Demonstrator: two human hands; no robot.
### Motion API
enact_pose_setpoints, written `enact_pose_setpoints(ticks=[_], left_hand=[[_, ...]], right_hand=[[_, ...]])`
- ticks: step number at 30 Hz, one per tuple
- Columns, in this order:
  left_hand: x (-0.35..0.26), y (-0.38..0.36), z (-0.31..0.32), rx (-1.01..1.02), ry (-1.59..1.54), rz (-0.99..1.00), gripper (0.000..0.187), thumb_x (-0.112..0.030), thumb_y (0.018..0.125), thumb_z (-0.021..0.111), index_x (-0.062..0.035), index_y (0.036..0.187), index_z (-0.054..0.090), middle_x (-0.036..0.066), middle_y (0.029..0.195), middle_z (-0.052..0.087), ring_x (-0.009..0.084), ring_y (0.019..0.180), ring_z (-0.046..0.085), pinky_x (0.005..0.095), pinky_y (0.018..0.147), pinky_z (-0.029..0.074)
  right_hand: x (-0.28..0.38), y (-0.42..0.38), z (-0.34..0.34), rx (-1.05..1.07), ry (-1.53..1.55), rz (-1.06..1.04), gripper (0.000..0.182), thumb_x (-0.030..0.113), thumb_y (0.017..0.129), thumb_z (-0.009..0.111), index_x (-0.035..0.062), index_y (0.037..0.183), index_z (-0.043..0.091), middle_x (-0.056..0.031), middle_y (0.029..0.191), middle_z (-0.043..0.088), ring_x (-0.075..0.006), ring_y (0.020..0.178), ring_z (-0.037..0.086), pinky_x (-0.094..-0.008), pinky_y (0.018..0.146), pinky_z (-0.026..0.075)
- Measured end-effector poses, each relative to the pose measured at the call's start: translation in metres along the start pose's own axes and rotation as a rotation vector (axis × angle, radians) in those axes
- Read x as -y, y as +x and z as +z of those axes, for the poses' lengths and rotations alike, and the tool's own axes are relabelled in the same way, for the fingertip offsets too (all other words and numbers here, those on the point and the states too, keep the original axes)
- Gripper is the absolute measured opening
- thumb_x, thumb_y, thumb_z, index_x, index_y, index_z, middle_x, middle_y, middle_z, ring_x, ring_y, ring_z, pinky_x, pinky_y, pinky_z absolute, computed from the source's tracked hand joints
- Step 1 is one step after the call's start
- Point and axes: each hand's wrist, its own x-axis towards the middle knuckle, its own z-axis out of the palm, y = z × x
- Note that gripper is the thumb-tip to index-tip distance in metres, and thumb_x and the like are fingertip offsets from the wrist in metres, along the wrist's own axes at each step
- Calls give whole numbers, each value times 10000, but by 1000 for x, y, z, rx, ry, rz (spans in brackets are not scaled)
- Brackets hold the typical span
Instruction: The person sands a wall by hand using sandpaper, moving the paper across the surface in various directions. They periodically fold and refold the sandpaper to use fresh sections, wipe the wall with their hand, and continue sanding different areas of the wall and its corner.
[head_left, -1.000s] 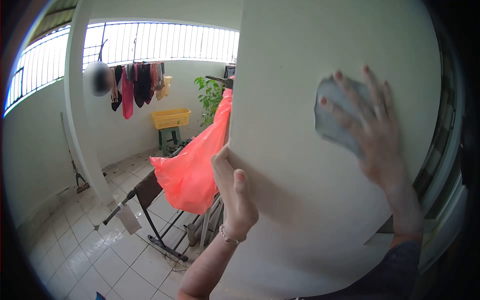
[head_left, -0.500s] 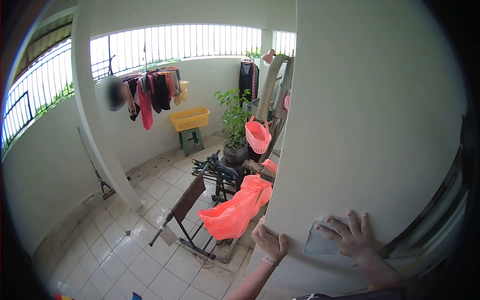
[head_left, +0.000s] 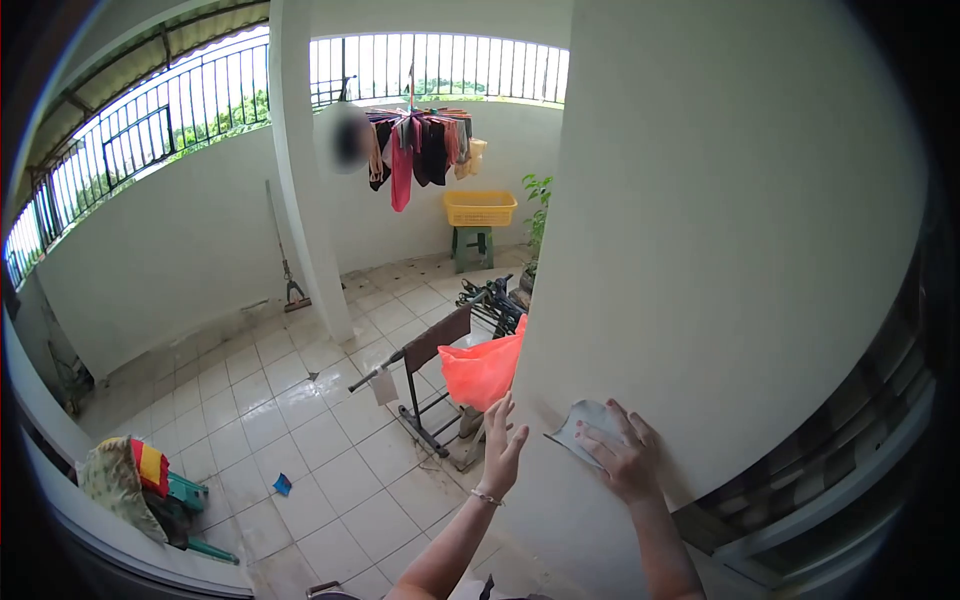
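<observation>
My right hand (head_left: 628,450) presses a pale grey-blue cloth (head_left: 580,432) against the white wall (head_left: 740,250), its fingers spread over the cloth and part of the cloth's edge lifting off the surface. At the wall's left corner is my left hand (head_left: 503,445), upright with its fingers apart and nothing in it. A bracelet circles the left wrist. Just beyond the left hand hangs a red plastic bag (head_left: 480,372), partly hidden by the corner.
A dark folding frame (head_left: 437,350) stands on the tiled floor behind the hands. Farther back are a yellow basket (head_left: 480,209) on a green stool (head_left: 472,250), hanging clothes (head_left: 420,150) and a mop (head_left: 296,298). A cloth-covered stool (head_left: 125,485) stands at the left.
The view has turned left, showing the covered stool and hiding most of the plant. My right hand and the cloth are nearer the wall's corner, and the cloth's edge now curls up.
</observation>
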Motion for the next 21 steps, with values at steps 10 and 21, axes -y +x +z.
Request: enact_pose_setpoints(ticks=[10,21], left_hand=[[-119,-66,13,932,-361,-196,919,-550,846,715,71,1478,470,222,1595,389,293,1478,364,433,1211,260],[-140,-132,122,976,-356,-322,583,-170,1087,471,-60,1618,256,112,1591,427,199,1428,409,353,1183,313]], right_hand=[[9,-89,-59,164,1323,470,230,111,887,772,18,1096,742,-128,956,771,-222,945,726,-355,827,553],[-3,-184,-78,87,1267,817,184,98,923,707,-14,1069,727,-75,881,749,-97,801,662,-301,715,532]])
